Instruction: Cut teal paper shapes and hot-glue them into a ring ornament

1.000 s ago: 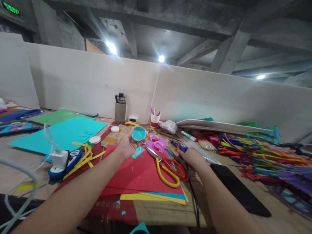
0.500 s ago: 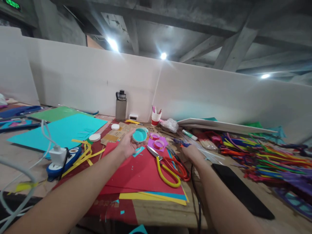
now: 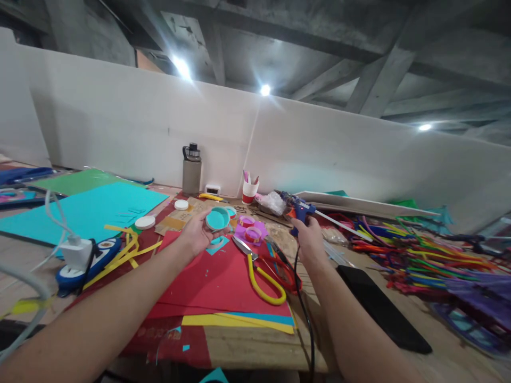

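Observation:
My left hand (image 3: 198,234) is closed around a small round lid lined with turquoise paper (image 3: 217,218), its inside tilted toward me. In my right hand (image 3: 309,236) is a blue hot glue gun (image 3: 302,210), raised above the table, a clear glue stick jutting from its back. The gun's black cord (image 3: 305,308) trails down to the table's front edge. Between my hands, two pink rings (image 3: 253,234) lie on purple paper (image 3: 262,227). Yellow-handled scissors (image 3: 255,268) and red-handled scissors (image 3: 293,274) rest partly over red paper sheets (image 3: 215,282).
White lids (image 3: 145,222) and yellow strips (image 3: 131,247) lie on the left, near turquoise paper (image 3: 96,205) and a power strip (image 3: 90,263). A bottle (image 3: 192,173) and a pen cup (image 3: 249,191) stand behind. A black phone (image 3: 383,308) and colourful pipe cleaners (image 3: 435,255) are on the right.
My right hand has lifted the glue gun off the table. My left hand still holds the lined lid. The whole view has shifted slightly.

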### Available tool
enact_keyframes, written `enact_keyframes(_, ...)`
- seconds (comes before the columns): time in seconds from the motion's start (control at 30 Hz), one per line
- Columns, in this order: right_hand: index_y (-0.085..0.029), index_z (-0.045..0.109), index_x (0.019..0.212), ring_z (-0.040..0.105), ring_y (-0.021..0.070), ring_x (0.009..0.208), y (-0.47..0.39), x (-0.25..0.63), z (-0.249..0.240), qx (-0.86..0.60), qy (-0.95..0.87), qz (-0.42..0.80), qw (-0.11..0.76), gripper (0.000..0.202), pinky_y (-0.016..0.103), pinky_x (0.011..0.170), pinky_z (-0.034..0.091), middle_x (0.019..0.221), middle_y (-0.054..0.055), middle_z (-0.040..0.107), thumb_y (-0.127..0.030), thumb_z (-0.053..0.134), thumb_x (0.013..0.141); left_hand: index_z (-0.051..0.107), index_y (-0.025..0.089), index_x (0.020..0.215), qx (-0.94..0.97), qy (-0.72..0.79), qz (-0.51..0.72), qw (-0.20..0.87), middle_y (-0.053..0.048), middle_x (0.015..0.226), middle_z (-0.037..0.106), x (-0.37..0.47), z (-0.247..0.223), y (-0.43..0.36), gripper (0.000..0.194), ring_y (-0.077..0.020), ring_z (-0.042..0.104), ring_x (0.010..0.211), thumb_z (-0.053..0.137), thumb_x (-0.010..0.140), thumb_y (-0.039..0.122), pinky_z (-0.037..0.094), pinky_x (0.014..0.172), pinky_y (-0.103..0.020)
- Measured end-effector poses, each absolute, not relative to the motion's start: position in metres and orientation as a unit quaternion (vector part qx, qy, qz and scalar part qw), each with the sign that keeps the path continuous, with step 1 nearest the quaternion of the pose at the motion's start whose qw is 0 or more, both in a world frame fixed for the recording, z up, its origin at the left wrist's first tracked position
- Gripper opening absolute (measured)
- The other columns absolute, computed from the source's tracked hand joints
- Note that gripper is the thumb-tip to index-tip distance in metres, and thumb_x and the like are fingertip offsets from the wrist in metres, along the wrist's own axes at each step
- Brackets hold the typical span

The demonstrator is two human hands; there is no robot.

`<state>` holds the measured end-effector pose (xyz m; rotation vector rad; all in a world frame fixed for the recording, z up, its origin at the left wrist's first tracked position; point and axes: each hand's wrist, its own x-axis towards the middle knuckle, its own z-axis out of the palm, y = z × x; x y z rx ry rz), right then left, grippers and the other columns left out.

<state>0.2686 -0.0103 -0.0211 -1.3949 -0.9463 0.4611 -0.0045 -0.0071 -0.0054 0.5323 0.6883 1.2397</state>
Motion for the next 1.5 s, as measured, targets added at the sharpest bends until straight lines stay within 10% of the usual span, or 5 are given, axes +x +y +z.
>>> enact_keyframes(0.47,-0.019,0.048,0.088,0.058,0.0116,0.063,-0.005,0.256,0.007,-0.444,-0.37,0.286,0.764,0.038,0.022,0.049,0.049,0.081,-0.002,0.059,-0.019,0.065,0.054,0.062,0.011,0.086,0.252,0.322,0.561,0.72,-0.014,0.084,0.069,-0.003,-0.007,-0.009,0.018,-0.0279,0.068,0.078,0.052,0.083,0.025,0.056,0.07,-0.046)
enact_keyframes(1.5,-0.019,0.055,0.112,0.06,0.0238,0.086,-0.076,0.187,-0.008,-0.506,-0.734,0.11,0.44,0.032,0.034,0.075,0.045,0.099,0.01,0.065,-0.034,0.05,0.083,0.066,0.012,0.089,0.259,0.308,0.547,0.734,-0.009,0.077,0.071,0.013,-0.004,-0.026,0.02,-0.0244,0.067,0.074,0.051,0.083,0.023,0.056,0.073,-0.044)
